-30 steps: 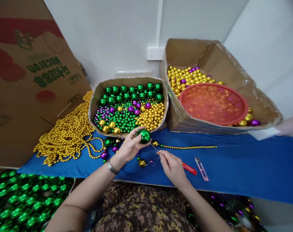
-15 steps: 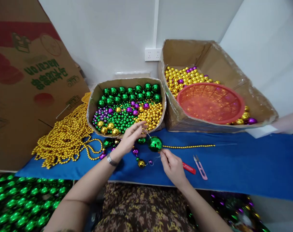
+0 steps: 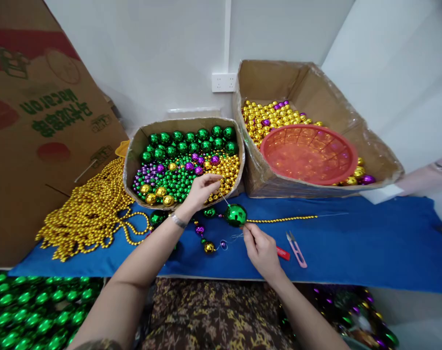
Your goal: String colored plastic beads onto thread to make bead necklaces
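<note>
My left hand (image 3: 203,190) is over the front right of the smaller box of beads, its fingers drawn together around a thin strand, which could be thread or a needle. This strand slants down to the top of a large shiny green bead (image 3: 236,215). My right hand (image 3: 260,247) pinches that bead at its lower right edge. A string of small gold beads (image 3: 282,220) lies to the right of the bead, with thread running out of its far end. Left of the bead lie a smaller green bead (image 3: 209,212), a purple bead (image 3: 199,230) and a gold bead (image 3: 209,247).
The smaller box (image 3: 129,160) holds green, purple and gold beads. Beside it, a red basket (image 3: 310,180) rests in a bigger carton (image 3: 264,182). Pink-handled snips (image 3: 297,252) and a red tool (image 3: 283,253) lie on the blue cloth (image 3: 352,253). Gold strands (image 3: 85,214) are heaped left.
The view has shifted slightly to the right. My left hand has lifted a little over the box, and my right hand stays at the green bead.
</note>
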Tool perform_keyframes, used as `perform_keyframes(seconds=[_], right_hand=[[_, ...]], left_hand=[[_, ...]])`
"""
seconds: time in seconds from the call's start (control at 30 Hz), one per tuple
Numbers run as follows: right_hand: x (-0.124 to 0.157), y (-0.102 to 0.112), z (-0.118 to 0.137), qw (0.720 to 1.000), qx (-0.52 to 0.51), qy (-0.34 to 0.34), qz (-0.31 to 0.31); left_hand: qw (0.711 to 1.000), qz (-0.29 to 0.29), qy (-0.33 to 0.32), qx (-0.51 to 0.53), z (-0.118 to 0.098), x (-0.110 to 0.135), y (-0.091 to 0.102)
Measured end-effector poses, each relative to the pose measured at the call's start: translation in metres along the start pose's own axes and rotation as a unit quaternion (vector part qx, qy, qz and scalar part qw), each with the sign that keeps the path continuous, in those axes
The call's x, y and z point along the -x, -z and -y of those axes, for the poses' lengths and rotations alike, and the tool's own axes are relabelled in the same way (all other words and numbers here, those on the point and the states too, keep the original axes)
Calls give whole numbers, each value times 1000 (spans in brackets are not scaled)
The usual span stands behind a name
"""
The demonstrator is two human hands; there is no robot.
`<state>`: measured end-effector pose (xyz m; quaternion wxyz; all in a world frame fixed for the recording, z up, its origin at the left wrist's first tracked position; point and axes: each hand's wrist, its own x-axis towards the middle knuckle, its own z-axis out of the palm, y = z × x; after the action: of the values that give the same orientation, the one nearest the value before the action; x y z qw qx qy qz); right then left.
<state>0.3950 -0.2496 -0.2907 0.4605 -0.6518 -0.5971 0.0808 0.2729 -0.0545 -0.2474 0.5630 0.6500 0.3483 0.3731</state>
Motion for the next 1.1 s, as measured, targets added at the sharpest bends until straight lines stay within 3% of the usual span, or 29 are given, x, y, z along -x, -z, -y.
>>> perform_keyframes(seconds=[0.1,0.23,0.57,0.73,0.87,1.1], right_hand=[[0,-1,-1,1000,-1,4,2],[1,-4,1,1000,2,15,14],[2,-4,4,999,22,39,22],[3,-6,2,998,39,40,19],[9,-15,-4,998,44,31,27],[34,-39,-36,995,25,-46,85]], left_hand=[[966,5,108,235,-9,22,7],[943,-20,142,302,-17,42,11],[938,-57,128,318,-20,52,10],[958,-68,67,271,-19,57,8],[980,-54,30,188,-7,69,0],[991,-19,78,109,23,92,-15]])
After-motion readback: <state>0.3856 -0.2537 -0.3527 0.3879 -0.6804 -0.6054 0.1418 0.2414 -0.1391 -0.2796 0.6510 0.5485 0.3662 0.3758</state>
